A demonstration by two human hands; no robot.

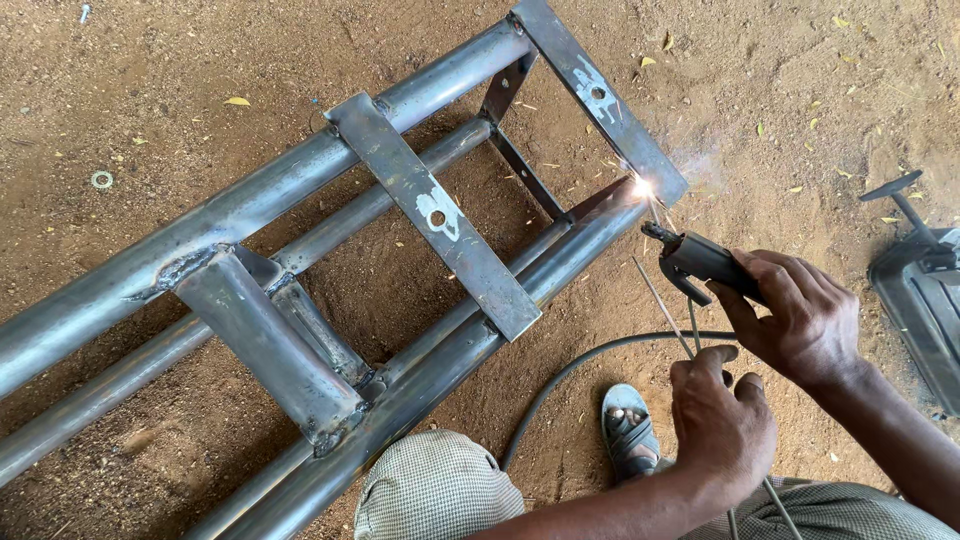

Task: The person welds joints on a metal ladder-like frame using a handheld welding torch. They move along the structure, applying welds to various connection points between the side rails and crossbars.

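A steel frame (300, 180) of grey pipes and flat cross bars lies on the dirt. My right hand (800, 315) grips a dark electrode holder (700, 262), whose short rod touches the far flat bar's joint, where a bright arc spark (643, 187) glows with pale smoke. My left hand (720, 420) sits lower and is closed on several thin spare welding rods (660, 305) that stick up toward the holder. A black cable (580, 365) curves from the holder across the ground.
My knee in checked cloth (435, 490) and my sandalled foot (630, 430) rest beside the nearest pipe. A dark welding mask (920, 280) lies on the ground at the right. A small washer (102, 180) lies on the dirt at the left.
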